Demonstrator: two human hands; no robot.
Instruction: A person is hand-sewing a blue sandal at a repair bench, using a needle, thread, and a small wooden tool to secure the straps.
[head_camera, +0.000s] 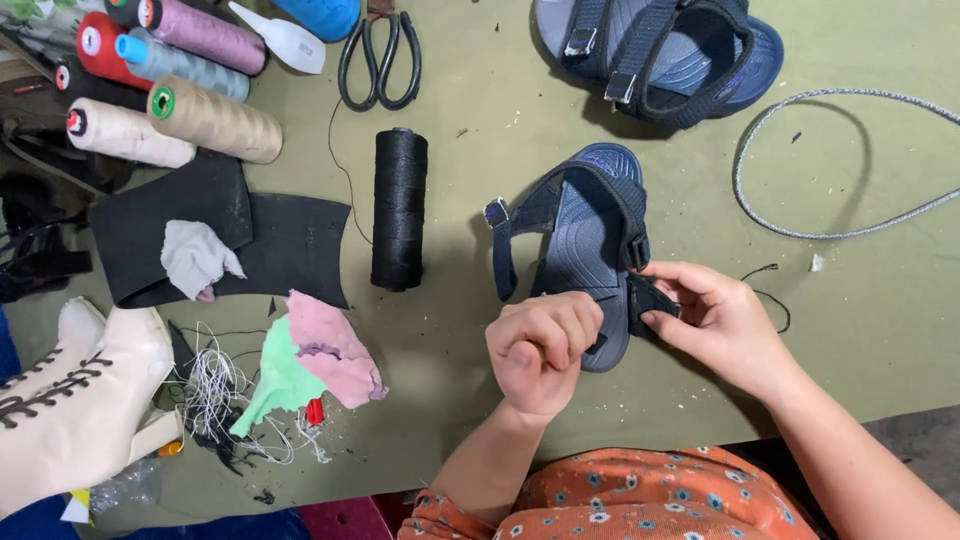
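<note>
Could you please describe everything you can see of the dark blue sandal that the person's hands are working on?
The dark blue sandal lies sole-down on the olive-green table, toe pointing away from the person. It looks like a moulded, ridged footbed with woven straps; one strap with a metal buckle hangs loose at its left. The left hand, closed in a fist, covers its heel end, and the right hand pinches a strap at its right side.

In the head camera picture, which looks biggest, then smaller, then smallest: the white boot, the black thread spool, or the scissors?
1. White boot, though it is cut off by the edge and lies nearest the camera.
2. Black thread spool.
3. Scissors, partly cut off at the top, so this rank is unsure.
</note>
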